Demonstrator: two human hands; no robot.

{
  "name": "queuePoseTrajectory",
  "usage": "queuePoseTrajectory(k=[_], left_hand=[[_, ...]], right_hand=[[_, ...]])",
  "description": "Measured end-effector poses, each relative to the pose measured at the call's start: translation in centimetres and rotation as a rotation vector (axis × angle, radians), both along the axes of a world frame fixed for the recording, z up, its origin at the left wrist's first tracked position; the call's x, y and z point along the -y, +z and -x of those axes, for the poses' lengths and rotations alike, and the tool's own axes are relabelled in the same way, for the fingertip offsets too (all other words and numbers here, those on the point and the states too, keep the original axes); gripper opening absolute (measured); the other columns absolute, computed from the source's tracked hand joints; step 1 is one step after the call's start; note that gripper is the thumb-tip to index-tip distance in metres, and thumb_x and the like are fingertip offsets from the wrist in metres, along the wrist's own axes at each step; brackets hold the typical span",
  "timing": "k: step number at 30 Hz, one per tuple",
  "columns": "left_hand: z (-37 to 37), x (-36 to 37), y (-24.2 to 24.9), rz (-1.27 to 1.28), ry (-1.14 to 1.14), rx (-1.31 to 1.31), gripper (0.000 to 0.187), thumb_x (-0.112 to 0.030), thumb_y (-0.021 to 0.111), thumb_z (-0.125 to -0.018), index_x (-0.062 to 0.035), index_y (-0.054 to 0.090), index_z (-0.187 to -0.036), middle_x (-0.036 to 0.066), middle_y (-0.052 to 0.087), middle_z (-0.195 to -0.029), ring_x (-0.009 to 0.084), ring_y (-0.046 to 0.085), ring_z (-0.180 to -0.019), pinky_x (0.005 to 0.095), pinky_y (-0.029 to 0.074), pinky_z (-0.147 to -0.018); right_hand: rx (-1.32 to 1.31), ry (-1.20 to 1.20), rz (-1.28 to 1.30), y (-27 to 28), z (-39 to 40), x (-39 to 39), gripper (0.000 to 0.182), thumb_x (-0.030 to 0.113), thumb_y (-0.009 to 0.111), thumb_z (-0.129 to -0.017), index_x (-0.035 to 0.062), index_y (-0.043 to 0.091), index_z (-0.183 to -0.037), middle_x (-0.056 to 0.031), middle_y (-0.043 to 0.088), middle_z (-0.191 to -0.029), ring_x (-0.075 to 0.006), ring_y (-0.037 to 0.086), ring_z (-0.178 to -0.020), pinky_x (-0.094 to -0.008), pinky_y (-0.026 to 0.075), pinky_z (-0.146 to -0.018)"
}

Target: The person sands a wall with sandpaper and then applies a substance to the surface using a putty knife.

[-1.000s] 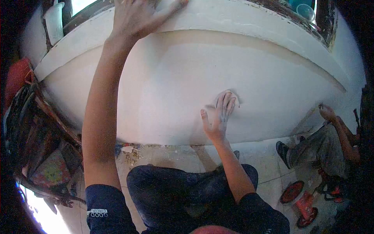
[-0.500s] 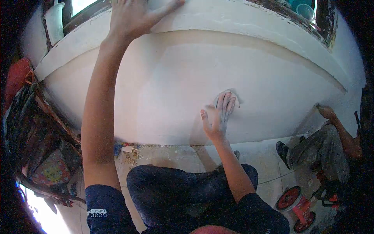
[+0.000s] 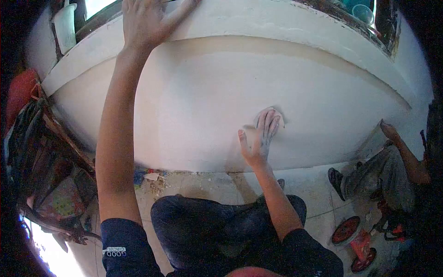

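Observation:
My right hand [image 3: 260, 140] presses a small pale sheet of sandpaper [image 3: 278, 117] flat against the white wall [image 3: 198, 101]. Its fingers lie over the sheet, with grey-white dust on them, and the thumb stands out to the left. Higher up, my left hand [image 3: 150, 21] rests on the white ledge [image 3: 258, 23] below the window, thumb spread to the right and nothing held. The frame's top edge cuts off its fingertips.
A co-worker's hand [image 3: 389, 130] touches the wall at the right. Near that person stands a red spool-shaped stand [image 3: 360, 244]. Dark cloths [image 3: 23, 129] are heaped at the left, debris [image 3: 154, 177] lies at the wall's foot, and a clear cup [image 3: 362, 15] sits by the window.
My left hand has slid slightly left and up along the ledge. My right hand stays in nearly the same spot on the wall. The co-worker's hand has shifted a little.

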State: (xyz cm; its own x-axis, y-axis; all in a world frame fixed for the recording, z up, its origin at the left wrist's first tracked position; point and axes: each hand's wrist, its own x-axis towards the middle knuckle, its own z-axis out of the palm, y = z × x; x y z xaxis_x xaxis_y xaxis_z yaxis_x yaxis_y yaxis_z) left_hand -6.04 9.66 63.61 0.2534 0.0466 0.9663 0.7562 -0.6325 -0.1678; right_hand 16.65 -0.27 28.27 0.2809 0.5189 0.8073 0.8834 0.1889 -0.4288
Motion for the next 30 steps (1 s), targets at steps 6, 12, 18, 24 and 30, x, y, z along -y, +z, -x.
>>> queuePoseTrajectory(k=[6,12,18,24,30], left_hand=[[-0.1,-0.3,-0.2,-0.027,-0.012,0.023,0.063,-0.052,0.072,-0.089,-0.0127,0.056,-0.135,0.012,0.054,-0.125,0.0296,0.047,-0.122,0.0493,0.034,-0.109],[0.8,-0.4,0.7,0.058,-0.103,0.094,0.064,-0.050,0.072,-0.090,-0.0099,0.054,-0.136,0.014,0.052,-0.127,0.0316,0.047,-0.123,0.0507,0.036,-0.110],[2.8,-2.0,3.0,0.088,-0.145,0.085,0.051,-0.043,0.057,-0.097,-0.0087,0.058,-0.134,0.018,0.050,-0.132,0.0352,0.042,-0.128,0.0520,0.032,-0.114],[4.6,-3.7,4.0,0.018,-0.047,0.086,0.039,-0.024,0.049,-0.091,-0.0063,0.064,-0.121,0.019,0.052,-0.127,0.0371,0.043,-0.125,0.0526,0.032,-0.112],[4.4,-4.1,2.0,-0.097,0.013,0.172,0.032,-0.017,0.047,-0.089,-0.0044,0.067,-0.111,0.018,0.054,-0.124,0.0370,0.045,-0.120,0.0514,0.035,-0.108]], right_hand=[[-0.016,0.001,0.009,0.1,0.1,0.1,0.092,0.048,0.059,-0.098,-0.0010,0.017,-0.164,-0.0268,0.006,-0.171,-0.0539,-0.003,-0.155,-0.0644,-0.001,-0.123],[0.134,-0.105,0.020,0.2,-1.4,-0.8,0.091,0.048,0.059,-0.099,-0.0007,0.017,-0.164,-0.0251,0.007,-0.171,-0.0539,-0.002,-0.155,-0.0649,-0.001,-0.123],[0.048,-0.036,-0.045,2.2,-1.0,-0.4,0.090,0.050,0.058,-0.100,0.0000,0.019,-0.164,-0.0253,0.007,-0.171,-0.0541,-0.002,-0.155,-0.0660,-0.001,-0.122],[0.039,-0.024,-0.011,1.0,-1.0,-0.3,0.088,0.049,0.057,-0.100,0.0013,0.019,-0.164,-0.0239,0.007,-0.172,-0.0531,-0.002,-0.155,-0.0657,-0.001,-0.122],[0.079,-0.037,-0.023,1.0,-1.2,-0.4,0.088,0.048,0.058,-0.100,0.0013,0.019,-0.164,-0.0232,0.008,-0.172,-0.0527,-0.002,-0.156,-0.0652,-0.002,-0.122]])
